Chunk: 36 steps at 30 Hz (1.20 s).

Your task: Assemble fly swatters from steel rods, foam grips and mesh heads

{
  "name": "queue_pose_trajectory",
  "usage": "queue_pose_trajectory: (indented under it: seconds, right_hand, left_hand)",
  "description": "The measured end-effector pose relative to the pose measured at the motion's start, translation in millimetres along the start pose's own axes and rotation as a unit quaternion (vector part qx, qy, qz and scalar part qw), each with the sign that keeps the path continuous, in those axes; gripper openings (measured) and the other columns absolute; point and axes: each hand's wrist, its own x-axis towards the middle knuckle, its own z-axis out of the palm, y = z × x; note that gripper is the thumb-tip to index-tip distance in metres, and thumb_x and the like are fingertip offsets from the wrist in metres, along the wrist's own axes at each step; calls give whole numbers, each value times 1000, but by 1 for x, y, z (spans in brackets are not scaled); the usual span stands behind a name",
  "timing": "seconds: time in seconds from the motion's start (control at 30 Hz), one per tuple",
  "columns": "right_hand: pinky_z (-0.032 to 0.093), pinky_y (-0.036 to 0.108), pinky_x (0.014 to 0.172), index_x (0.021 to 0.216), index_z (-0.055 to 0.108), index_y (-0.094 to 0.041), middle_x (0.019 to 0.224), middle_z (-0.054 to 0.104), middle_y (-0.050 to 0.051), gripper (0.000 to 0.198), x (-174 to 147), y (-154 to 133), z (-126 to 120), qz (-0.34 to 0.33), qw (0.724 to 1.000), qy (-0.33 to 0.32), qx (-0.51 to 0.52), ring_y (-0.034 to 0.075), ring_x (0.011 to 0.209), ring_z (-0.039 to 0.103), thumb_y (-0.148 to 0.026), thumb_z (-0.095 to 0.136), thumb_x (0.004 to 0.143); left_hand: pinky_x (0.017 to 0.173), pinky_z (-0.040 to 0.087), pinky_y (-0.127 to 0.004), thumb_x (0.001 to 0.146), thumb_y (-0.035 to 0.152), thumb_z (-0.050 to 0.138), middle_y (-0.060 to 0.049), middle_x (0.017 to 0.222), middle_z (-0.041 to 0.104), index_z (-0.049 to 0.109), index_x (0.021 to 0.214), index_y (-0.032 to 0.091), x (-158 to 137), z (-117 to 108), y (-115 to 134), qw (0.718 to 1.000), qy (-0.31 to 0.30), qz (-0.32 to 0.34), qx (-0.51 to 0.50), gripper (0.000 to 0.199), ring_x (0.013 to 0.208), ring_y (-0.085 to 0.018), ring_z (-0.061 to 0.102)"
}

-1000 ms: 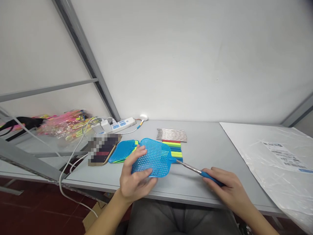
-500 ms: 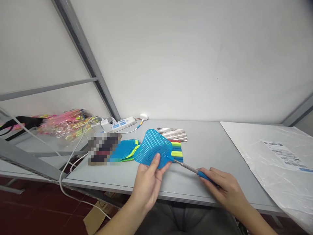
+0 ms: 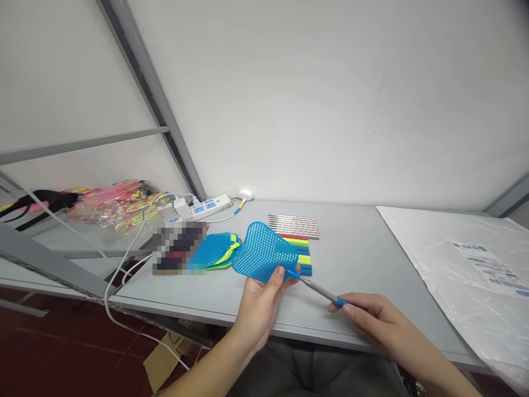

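Note:
A blue fly swatter [image 3: 264, 251] with a perforated head hangs tilted above the table. My left hand [image 3: 266, 300] is closed on the base of its head, thumb on top. From there a silver metal rod runs down to the right into a blue handle, mostly covered by my right hand [image 3: 372, 317], whose fingers are closed around it. Behind the head lie coloured handle tubes [image 3: 305, 259] in red, yellow-green and blue, partly hidden. A row of silver rods [image 3: 294, 226] lies farther back. Left of the swatter rests a pile of blue and yellow-green swatter heads [image 3: 217, 248].
A white power strip [image 3: 210, 207] with plugs and cables stands at the back left, near a pixelated patch. Bagged colourful items [image 3: 119, 207] lie beyond the metal frame [image 3: 165, 121]. White plastic packaging [image 3: 454, 275] covers the table's right side. Cardboard [image 3: 163, 364] lies below.
My left hand has shifted slightly right and its grip now sits closer to the head's neck. My right hand has moved its grip along the handle, with the fingers now nearer the rod.

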Motion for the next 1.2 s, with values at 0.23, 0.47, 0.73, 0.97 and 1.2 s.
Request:
queue_pose_trajectory:
  seconds: [0.23, 0.47, 0.73, 0.97, 1.2]
  right_hand:
    - [49, 26, 68, 103, 74, -26, 78, 68, 4, 40, -10, -21, 11, 32, 996, 37, 71, 18, 75, 61, -57, 57, 85]
    - [12, 20, 41, 92, 66, -18, 51, 16, -11, 36, -10, -42, 4, 134, 876, -160, 435, 4, 42, 8, -52, 53, 91]
    - [30, 25, 56, 98, 56, -22, 65, 50, -3, 31, -8, -58, 13, -61, 996, 69, 19, 13, 57, 42, -50, 43, 95]
    - [34, 25, 58, 88, 48, -24, 66, 49, -3, 30, -18, -48, 32, -38, 999, 25, -14, 14, 60, 44, -49, 35, 97]
    - [24, 18, 44, 80, 51, -21, 57, 32, -7, 40, -17, -48, 22, 99, 948, -116, 280, 7, 48, 25, -61, 53, 86]
  left_hand:
    - [89, 51, -37, 90, 26, 63, -1, 92, 68, 68, 96, 22, -4, -3, 3, 999, 3, 45, -13, 9, 90, -17, 66]
    - [87, 52, -35, 90, 28, 62, -3, 83, 68, 69, 90, 18, 6, 21, 25, 996, -54, 72, -18, 12, 86, -17, 65]
    - [72, 54, -29, 83, 27, 70, 2, 76, 65, 66, 83, 19, 28, 63, 38, 990, -1, 113, -85, 9, 71, -13, 63]
    - [81, 50, -31, 89, 37, 60, -3, 79, 71, 67, 83, 18, 14, 51, 8, 983, 70, 167, 43, 22, 81, -19, 68]
    - [82, 48, -31, 96, 38, 48, -3, 70, 68, 63, 73, 17, 8, 54, -16, 987, 73, 144, 4, 34, 75, -17, 66]
